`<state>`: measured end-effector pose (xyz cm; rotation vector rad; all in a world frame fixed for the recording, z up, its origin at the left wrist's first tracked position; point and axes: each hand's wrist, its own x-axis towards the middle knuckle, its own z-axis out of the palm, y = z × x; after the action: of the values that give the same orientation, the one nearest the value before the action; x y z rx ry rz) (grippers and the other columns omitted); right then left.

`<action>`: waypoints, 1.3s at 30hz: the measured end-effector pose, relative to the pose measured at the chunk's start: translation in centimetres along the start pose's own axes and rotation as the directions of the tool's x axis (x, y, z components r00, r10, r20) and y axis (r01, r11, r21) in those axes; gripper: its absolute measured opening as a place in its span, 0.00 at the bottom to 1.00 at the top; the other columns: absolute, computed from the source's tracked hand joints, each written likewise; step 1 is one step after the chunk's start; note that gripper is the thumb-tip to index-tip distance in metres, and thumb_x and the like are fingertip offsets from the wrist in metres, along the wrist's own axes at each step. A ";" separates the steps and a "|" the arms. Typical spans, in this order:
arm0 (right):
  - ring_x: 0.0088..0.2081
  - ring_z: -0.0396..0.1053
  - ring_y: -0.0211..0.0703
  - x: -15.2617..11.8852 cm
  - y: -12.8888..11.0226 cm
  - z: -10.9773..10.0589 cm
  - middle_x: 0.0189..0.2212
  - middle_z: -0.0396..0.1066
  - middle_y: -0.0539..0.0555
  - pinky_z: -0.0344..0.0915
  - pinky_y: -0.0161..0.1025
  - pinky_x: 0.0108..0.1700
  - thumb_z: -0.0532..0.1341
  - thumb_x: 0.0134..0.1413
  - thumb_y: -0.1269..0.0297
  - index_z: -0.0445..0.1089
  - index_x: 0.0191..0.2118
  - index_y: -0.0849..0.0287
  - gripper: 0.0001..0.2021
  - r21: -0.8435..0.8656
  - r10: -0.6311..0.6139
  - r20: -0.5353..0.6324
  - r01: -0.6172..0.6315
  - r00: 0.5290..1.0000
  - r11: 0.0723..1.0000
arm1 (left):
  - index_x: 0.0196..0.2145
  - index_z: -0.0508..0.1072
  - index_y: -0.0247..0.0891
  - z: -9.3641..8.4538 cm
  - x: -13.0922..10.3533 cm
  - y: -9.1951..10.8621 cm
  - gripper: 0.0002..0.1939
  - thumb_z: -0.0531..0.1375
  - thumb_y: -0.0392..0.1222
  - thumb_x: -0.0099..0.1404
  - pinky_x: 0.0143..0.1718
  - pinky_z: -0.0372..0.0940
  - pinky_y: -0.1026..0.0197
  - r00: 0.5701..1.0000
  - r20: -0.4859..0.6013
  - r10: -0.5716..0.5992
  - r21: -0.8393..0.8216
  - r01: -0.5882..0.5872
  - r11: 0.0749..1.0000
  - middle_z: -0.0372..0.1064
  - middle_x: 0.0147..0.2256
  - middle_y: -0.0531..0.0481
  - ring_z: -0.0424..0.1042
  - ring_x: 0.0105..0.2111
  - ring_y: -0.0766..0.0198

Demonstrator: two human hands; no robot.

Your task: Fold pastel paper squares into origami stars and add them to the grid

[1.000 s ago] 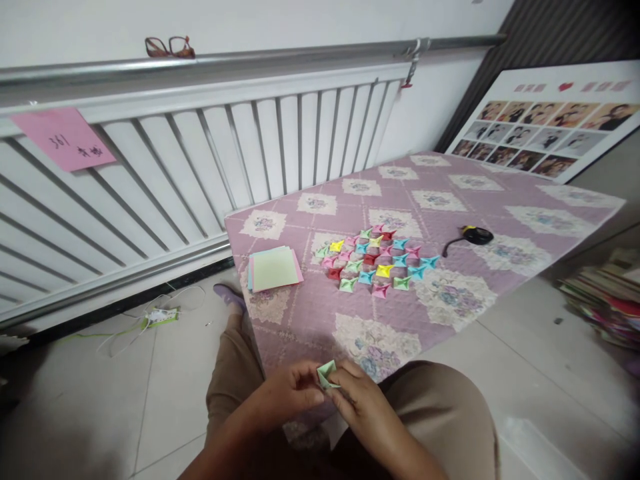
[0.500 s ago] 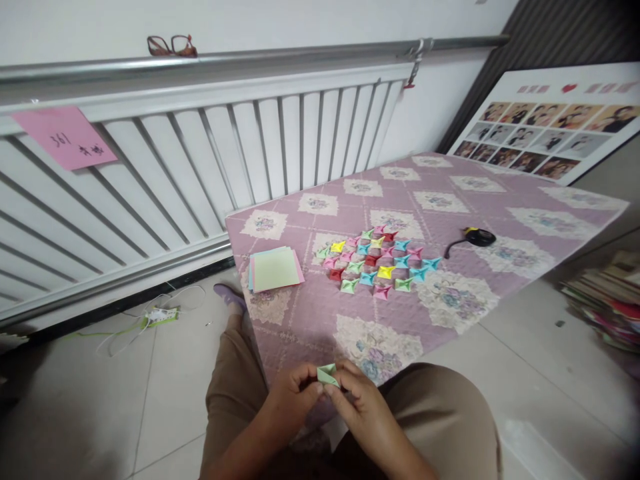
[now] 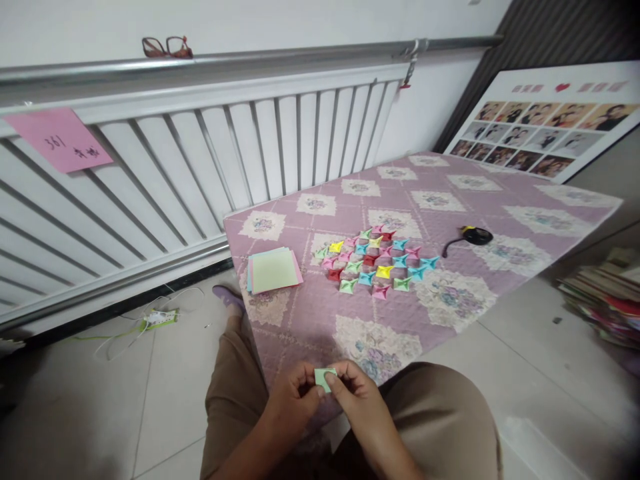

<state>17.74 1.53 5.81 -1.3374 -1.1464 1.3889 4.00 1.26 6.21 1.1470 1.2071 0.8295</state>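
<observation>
A small folded green paper [image 3: 324, 379] is held between both hands over the near edge of the table. My left hand [image 3: 296, 395] pinches its left side with thumb and fingers. My right hand [image 3: 356, 393] grips the right side, its thumb lying across the paper's face. Beyond the hands, several small folded paper pieces [image 3: 383, 271] in yellow, red, pink, blue and green stand in rows on the flowered cloth. To their left lies a stack of square paper sheets [image 3: 273, 271], pale green on top.
The pink cloth-covered table [image 3: 310, 327] reaches back to a white radiator [image 3: 260, 143]. A black object with a strap [image 3: 477, 235] lies at the right. A photo board [image 3: 537, 127] leans behind. Glasses [image 3: 167, 47] rest on the pipe.
The green paper has turned from a folded shape with an open pocket to a flat square facing up. My right thumb has moved onto its face.
</observation>
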 end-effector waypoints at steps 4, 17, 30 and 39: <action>0.26 0.63 0.38 -0.2 0.0 -0.3 0.22 0.66 0.47 0.61 0.34 0.31 0.62 0.46 0.46 0.67 0.26 0.57 0.18 0.031 0.073 0.006 -0.073 0.997 0.997 | 0.29 0.68 0.35 0.0 0.0 -0.5 0.05 0.57 0.40 0.55 0.30 0.56 0.64 1.000 0.008 -0.015 0.046 0.015 0.999 0.63 0.25 0.55 0.61 0.27 0.67; 0.24 0.60 0.36 -0.2 0.8 -0.3 0.20 0.64 0.46 0.58 0.34 0.28 0.61 0.49 0.46 0.66 0.27 0.57 0.17 0.073 0.121 0.052 -0.124 0.991 0.990 | 0.24 0.67 0.37 -0.3 -0.4 -0.2 0.09 0.53 0.42 0.59 0.30 0.58 0.63 0.998 0.036 -0.054 0.179 0.046 0.983 0.68 0.23 0.53 0.66 0.26 0.65; 0.23 0.58 0.37 0.0 0.7 0.5 0.19 0.61 0.46 0.55 0.33 0.25 0.59 0.49 0.44 0.64 0.22 0.56 0.19 -0.035 0.081 -0.028 -0.082 0.996 0.996 | 0.25 0.67 0.36 -0.4 0.3 -0.8 0.09 0.55 0.44 0.58 0.29 0.57 0.64 0.999 0.009 -0.052 0.158 0.050 0.986 0.65 0.23 0.54 0.64 0.26 0.66; 0.21 0.50 0.34 0.1 1.5 0.5 0.18 0.53 0.43 0.49 0.33 0.24 0.58 0.51 0.46 0.58 0.22 0.56 0.19 0.054 0.136 -0.029 -0.134 0.990 0.990 | 0.23 0.66 0.37 -0.3 -0.1 -1.1 0.11 0.54 0.43 0.59 0.29 0.56 0.64 0.998 0.002 -0.066 0.211 0.064 0.975 0.65 0.22 0.55 0.63 0.25 0.66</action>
<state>17.28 1.32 4.30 -1.4174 -1.0073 1.4774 3.55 0.91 5.20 1.2734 1.3421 0.6573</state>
